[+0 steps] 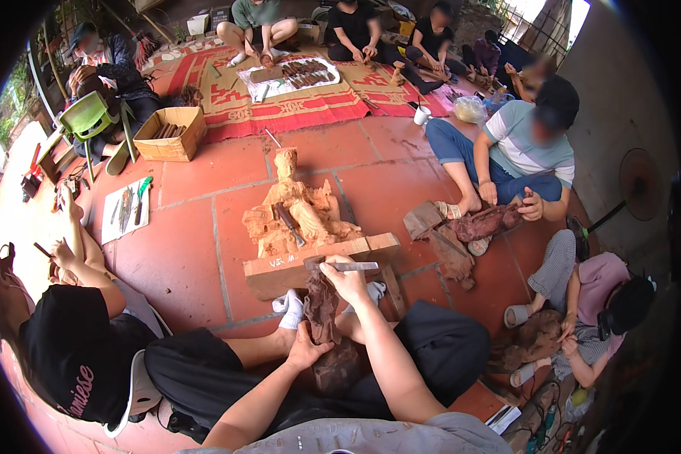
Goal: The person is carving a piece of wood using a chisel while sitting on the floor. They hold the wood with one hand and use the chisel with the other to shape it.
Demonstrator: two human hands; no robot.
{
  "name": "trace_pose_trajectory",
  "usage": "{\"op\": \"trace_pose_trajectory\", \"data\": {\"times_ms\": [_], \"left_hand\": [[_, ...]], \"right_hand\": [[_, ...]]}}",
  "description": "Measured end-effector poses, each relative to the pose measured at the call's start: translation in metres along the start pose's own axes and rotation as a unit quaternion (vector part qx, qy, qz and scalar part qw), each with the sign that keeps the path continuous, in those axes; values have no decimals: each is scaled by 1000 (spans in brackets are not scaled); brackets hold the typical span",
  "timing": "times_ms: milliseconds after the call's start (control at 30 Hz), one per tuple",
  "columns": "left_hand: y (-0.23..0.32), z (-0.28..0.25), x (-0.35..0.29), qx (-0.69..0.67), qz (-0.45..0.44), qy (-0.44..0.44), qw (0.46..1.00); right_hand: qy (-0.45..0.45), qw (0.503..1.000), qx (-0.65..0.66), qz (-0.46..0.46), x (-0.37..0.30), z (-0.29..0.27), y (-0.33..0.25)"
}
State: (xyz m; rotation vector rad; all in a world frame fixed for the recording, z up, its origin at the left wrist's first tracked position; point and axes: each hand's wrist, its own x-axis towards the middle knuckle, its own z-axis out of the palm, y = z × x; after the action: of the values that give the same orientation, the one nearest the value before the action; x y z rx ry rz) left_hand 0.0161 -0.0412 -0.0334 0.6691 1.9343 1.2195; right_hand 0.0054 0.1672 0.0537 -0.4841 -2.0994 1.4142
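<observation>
Between my legs a dark reddish-brown wood carving [322, 306] stands upright, its lower end by a dark wooden block [336, 368]. My left hand [309, 346] is closed around the carving's lower side. Near the carving's top, my right hand [347, 281] grips a flat grey strip-like tool [362, 266], whose exact kind I cannot make out. Just beyond my hands, a pale wooden seated figure [308, 208] rests on a thick wooden board [378, 246]. A dark-handled tool [288, 222] leans across the figure's front.
Close on my left sits a person in a black shirt [72, 344]. At right, two people work on brown carvings [486, 224]. A cardboard box [193, 136] and a white sheet with tools [113, 216] lie left. More people sit around a red patterned mat [227, 113].
</observation>
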Motion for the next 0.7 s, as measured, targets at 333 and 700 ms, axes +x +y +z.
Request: {"op": "trace_pose_trajectory", "data": {"times_ms": [333, 700], "left_hand": [[-2, 2, 1, -2, 16, 12, 1000], [5, 0, 0, -9, 22, 10, 1000]], "right_hand": [[0, 1000, 14, 15, 3, -2, 0], [-1, 1000, 13, 21, 7, -7, 0]]}}
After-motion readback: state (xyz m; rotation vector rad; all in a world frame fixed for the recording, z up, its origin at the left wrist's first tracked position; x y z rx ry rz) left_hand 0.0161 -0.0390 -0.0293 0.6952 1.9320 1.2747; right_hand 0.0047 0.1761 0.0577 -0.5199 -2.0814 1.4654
